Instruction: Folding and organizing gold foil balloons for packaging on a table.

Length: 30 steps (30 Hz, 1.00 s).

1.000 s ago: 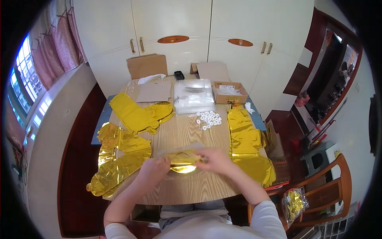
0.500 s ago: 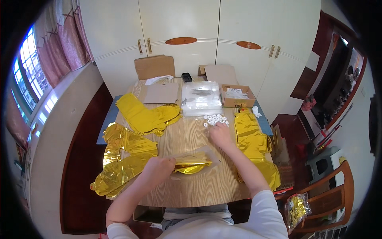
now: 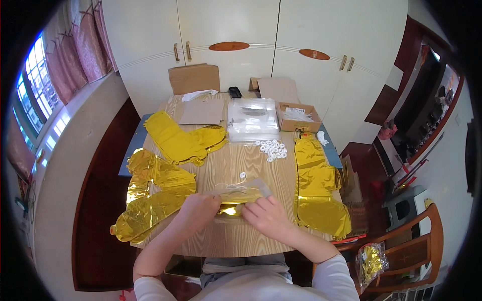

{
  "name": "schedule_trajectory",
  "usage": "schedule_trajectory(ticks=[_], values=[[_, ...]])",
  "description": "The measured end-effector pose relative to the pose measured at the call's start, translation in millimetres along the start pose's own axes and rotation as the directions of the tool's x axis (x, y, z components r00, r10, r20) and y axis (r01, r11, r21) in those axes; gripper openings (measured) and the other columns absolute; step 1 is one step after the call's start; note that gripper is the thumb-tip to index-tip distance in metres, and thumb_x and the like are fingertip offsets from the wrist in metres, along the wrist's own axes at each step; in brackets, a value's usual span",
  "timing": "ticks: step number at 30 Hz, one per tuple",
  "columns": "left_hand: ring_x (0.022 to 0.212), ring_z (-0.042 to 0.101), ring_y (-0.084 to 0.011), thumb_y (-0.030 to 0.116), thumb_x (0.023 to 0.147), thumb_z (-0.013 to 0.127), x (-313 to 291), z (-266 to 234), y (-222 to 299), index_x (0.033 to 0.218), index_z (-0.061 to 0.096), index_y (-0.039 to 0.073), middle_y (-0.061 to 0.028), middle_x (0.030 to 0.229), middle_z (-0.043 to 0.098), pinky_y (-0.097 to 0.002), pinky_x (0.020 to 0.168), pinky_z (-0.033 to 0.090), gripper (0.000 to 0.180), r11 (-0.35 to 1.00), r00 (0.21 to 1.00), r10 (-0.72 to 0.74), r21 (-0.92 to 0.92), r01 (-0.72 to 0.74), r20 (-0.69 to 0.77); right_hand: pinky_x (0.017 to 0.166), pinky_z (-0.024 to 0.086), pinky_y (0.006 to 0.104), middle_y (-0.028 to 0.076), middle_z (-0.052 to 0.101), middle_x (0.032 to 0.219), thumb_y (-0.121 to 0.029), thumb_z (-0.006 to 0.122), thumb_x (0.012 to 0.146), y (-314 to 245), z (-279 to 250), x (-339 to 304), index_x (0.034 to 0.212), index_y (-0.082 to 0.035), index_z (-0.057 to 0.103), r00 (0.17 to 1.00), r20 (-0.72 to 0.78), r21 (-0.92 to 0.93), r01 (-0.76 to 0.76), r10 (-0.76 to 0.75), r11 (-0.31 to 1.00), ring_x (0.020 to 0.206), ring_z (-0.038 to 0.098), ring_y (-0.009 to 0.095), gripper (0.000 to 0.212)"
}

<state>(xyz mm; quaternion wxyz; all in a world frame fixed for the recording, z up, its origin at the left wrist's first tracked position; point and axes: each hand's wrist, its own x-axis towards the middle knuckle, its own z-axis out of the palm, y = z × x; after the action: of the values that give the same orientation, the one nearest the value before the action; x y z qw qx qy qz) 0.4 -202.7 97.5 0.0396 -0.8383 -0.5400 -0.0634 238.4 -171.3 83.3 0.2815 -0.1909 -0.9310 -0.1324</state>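
Just in front of me, a clear plastic bag (image 3: 258, 185) lies with folded gold foil (image 3: 231, 210) in it, probably a foil balloon. My left hand (image 3: 199, 209) pinches its left end, fingers closed. The fingers of my right hand (image 3: 265, 213) are closed on its right side. Just beyond the bag sits a single small white ring-shaped roll (image 3: 243, 175), with a pale thin strand by the bag's far edge. Several more white rolls (image 3: 271, 150) lie in a loose group farther off. My fingertips are partly hidden by the bag and foil.
Gold foil balloons lie flat at left (image 3: 161, 195), farther left (image 3: 181, 139) and right (image 3: 319, 185) on the wooden table (image 3: 211, 246). Behind are a stack of clear bags (image 3: 252, 120), a cardboard box (image 3: 299, 124) and cardboard sheets (image 3: 203, 111). A chair (image 3: 427, 236) stands at right.
My right hand has come back from the group of white rolls to the bag's right side. One white roll now lies just beyond the bag. My left hand still grips the bag.
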Motion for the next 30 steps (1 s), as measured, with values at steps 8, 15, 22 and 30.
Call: schedule_trajectory(ticks=[8,15,22,30], values=[[0.063,0.070,-0.0277,0.009,0.081,0.060,-10,14,6,0.084,0.061,0.003,-0.0117,0.071,0.067,-0.0372,0.055,0.056,0.007,0.999,1.000,-0.003,0.045,0.003,-0.012,0.074,0.047,0.0335,0.004,0.064,0.094,-0.012,0.070,0.076,-28,2,-27,0.102,-0.004,0.067,0.998,0.004,0.266,-0.059,0.060,0.962,0.084,0.060,0.019,0.027],[0.059,0.069,-0.0254,0.010,0.082,0.060,-15,24,12,0.083,0.060,0.005,-0.0086,0.068,0.066,-0.0354,0.051,0.055,0.006,0.992,1.000,0.010,0.122,-0.008,-0.017,0.084,0.050,0.0359,0.012,0.067,0.106,-0.020,0.071,0.082,-42,17,-38,0.106,-0.001,0.066,0.983,0.128,0.307,-0.165,0.132,0.937,0.099,0.062,0.026,0.030],[0.057,0.068,-0.0226,0.013,0.082,0.061,-18,28,17,0.083,0.058,0.006,-0.0075,0.068,0.064,-0.0328,0.048,0.054,0.007,0.990,0.999,0.015,0.140,-0.009,-0.047,0.092,0.047,0.0402,0.016,0.063,0.114,-0.028,0.071,0.082,-46,19,-30,0.116,0.004,0.061,0.964,0.179,0.317,-0.245,0.196,0.916,0.107,0.059,0.030,0.047],[0.063,0.068,-0.0254,0.012,0.081,0.061,-23,30,24,0.088,0.056,0.004,-0.0099,0.070,0.063,-0.0360,0.052,0.053,0.011,0.994,1.000,-0.017,0.107,0.019,-0.018,0.094,0.046,0.0404,0.018,0.062,0.116,-0.040,0.068,0.085,-56,27,-22,0.121,0.006,0.058,0.924,0.271,0.222,-0.333,0.270,0.917,0.109,0.057,0.030,0.059]])
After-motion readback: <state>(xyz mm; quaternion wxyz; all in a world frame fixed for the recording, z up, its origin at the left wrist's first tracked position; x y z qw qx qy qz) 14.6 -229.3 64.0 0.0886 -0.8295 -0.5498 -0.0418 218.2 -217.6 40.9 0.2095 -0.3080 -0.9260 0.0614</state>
